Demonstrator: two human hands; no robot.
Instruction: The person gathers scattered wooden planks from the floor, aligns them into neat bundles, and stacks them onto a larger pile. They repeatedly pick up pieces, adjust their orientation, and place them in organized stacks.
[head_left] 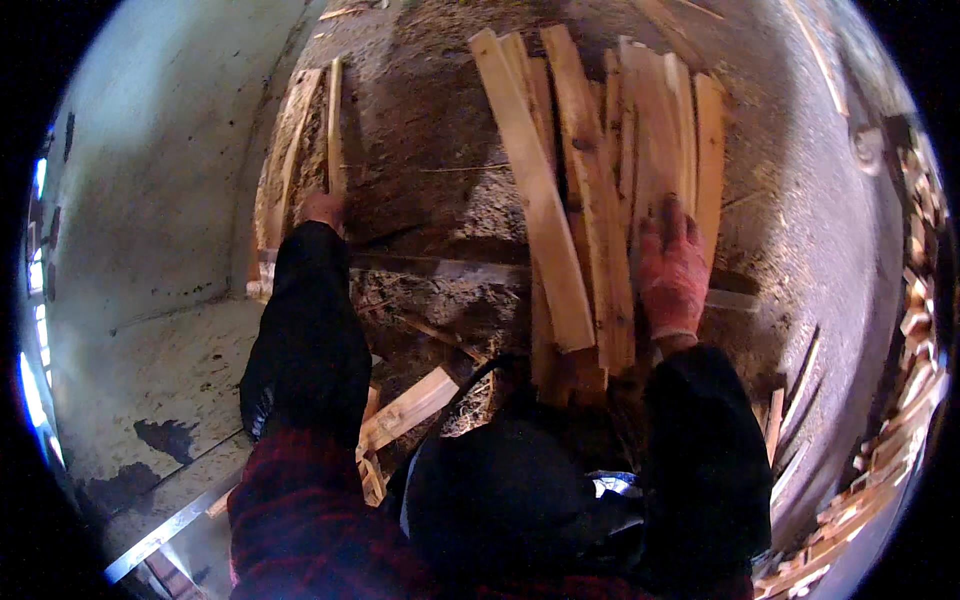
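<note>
My left hand [322,210] is at the lower end of a narrow wooden slat [336,125], beside a small stack of boards [290,150] by the left wall. That hand is small and blurred, and I cannot make out its fingers or whether they grip the slat. In a red work glove with darkened fingertips, my right hand [674,275] lies on a pile of long rough boards, its fingers stretched along one board [648,130]. A pale board [535,190] slants across the left side of this pile. Some lower board ends are in shadow.
A pale worn wall [160,180] rises on the left. Short wood offcuts [408,410] lie between my arms. Wood debris litters the dirt floor [430,120]. Stacked split wood [890,450] lines the far right, and loose sticks [797,385] lie nearer my right arm.
</note>
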